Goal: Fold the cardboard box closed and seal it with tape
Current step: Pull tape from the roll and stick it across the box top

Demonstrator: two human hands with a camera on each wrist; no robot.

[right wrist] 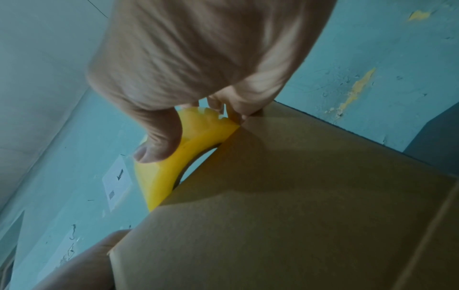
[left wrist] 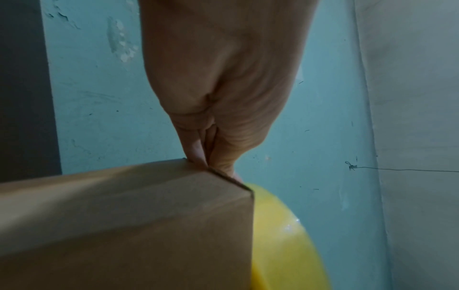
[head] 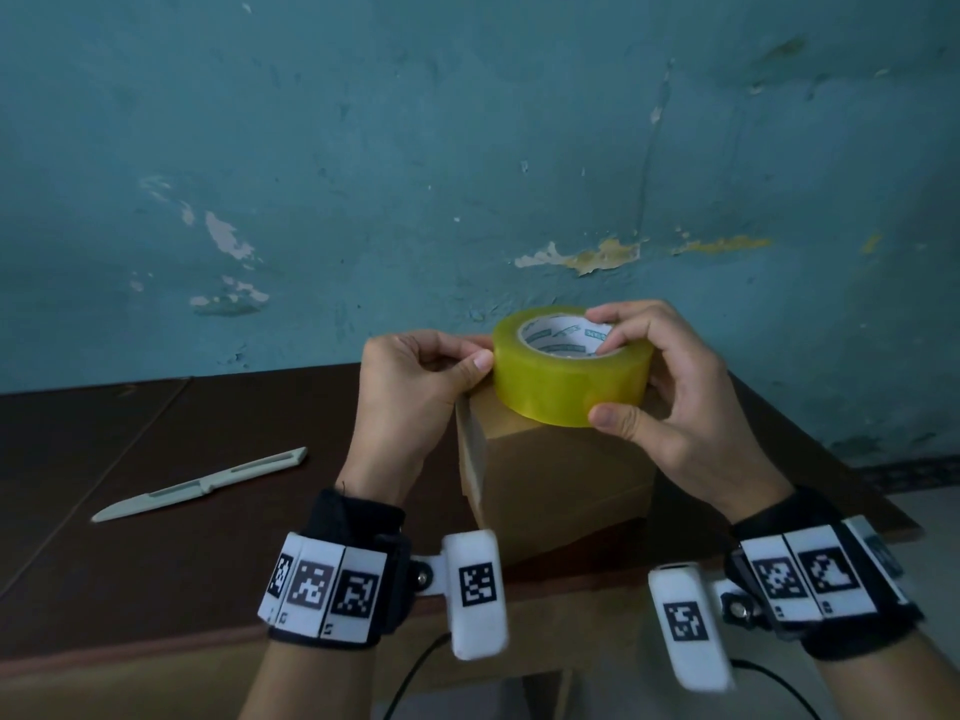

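Far left on the dark table (head: 156, 563): a pale folding knife (head: 200, 484). Left hand (head: 410, 387), thumb and forefinger pinched at the tape roll (head: 571, 366) edge; whether tape is caught, unclear. Closed cardboard box (head: 561, 480) beneath. Right hand (head: 670, 397) clamped around the roll.

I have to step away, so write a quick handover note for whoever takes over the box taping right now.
Right hand grips the tape roll, held on top of the box.
Left hand pinches at the roll's left side, apparently the tape's loose end, at the box's top corner.
Box sits on the table, flaps folded shut.
No tape visibly across the top yet.
Left: pull tape across, cut it; a knife lies to the left.
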